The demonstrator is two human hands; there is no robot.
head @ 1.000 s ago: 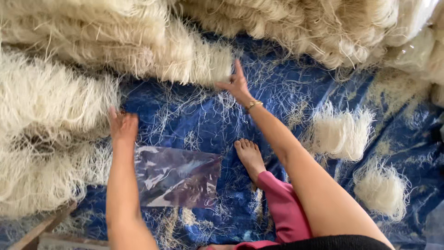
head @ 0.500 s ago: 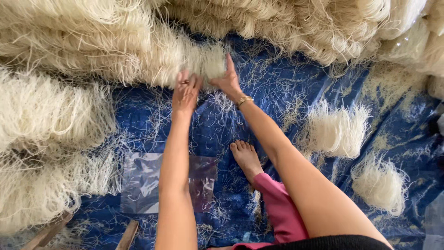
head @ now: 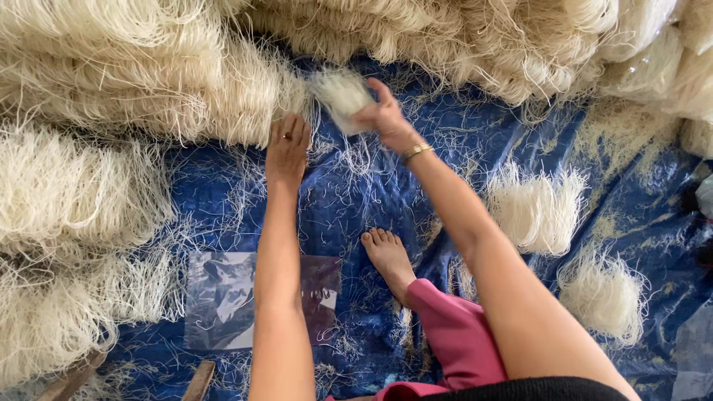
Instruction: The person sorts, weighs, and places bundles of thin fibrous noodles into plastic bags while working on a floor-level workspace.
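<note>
The right hand (head: 382,115) grips a small bundle of pale dried noodles (head: 342,96), raised above the blue tarp (head: 475,148) beside the large noodle heap (head: 148,82). The left hand (head: 288,145) lies flat and released, fingers touching the heap's edge. A clear plastic bag (head: 223,297) lies near the bare foot (head: 386,256).

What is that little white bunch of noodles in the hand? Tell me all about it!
The small noodle bundle is a short pad of thin, pale cream strands that look dry and stiff, with loose frayed ends. The right hand grips it at one side and holds it lifted and tilted over the blue tarp, close to the big noodle heap. It looks slightly blurred. The left hand lies nearby, not touching it.
</note>
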